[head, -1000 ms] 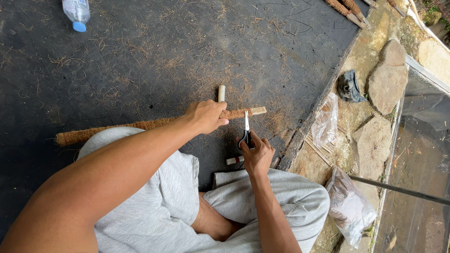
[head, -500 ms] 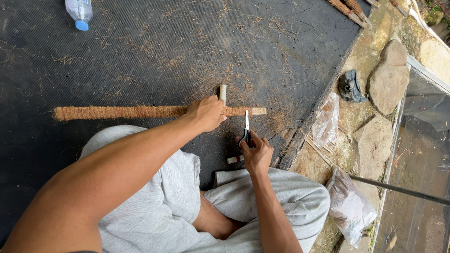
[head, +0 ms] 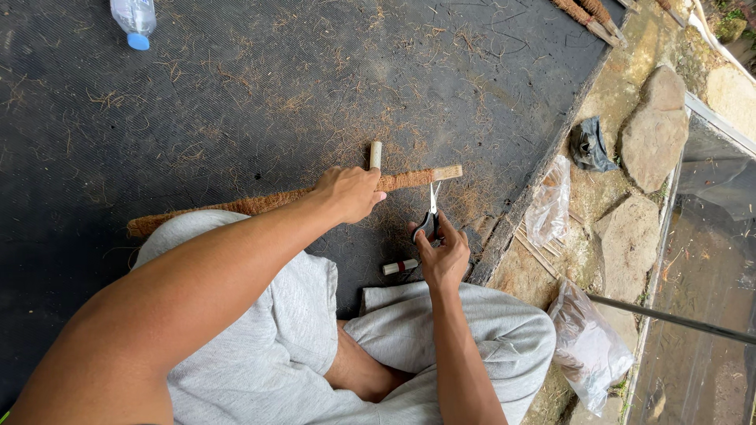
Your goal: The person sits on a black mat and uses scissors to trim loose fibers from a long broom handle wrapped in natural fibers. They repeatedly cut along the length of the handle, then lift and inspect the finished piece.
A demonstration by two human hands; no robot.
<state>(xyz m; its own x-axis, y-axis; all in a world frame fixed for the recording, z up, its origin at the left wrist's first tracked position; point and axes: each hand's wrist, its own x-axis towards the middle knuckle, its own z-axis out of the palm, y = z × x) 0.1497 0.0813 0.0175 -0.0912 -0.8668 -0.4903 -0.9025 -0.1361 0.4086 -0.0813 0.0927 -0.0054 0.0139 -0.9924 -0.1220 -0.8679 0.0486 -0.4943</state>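
My left hand [head: 348, 193] grips a long pole wrapped in brown coir fibre [head: 260, 203] that lies across a dark ribbed mat. The pole's bare wooden tip [head: 447, 172] points right. My right hand [head: 442, 253] holds small scissors [head: 431, 212] with black handles, blades pointing up just below that tip. A short pale cylinder [head: 376, 154] stands behind the pole, and a small white and red stick [head: 399, 267] lies by my knee.
A plastic bottle with a blue cap [head: 134, 17] lies at the top left. Loose fibres litter the mat [head: 236, 86]. To the right are rocks [head: 652, 130], clear plastic bags [head: 587, 346], a black bag [head: 588, 145] and a thin metal rod [head: 669, 316]. More wrapped poles [head: 587, 17] lie at the top.
The pole's left end swung from near my leg outward to horizontal and has come back at an angle. My left hand shifted slightly along it. The scissors stayed nearly in place.
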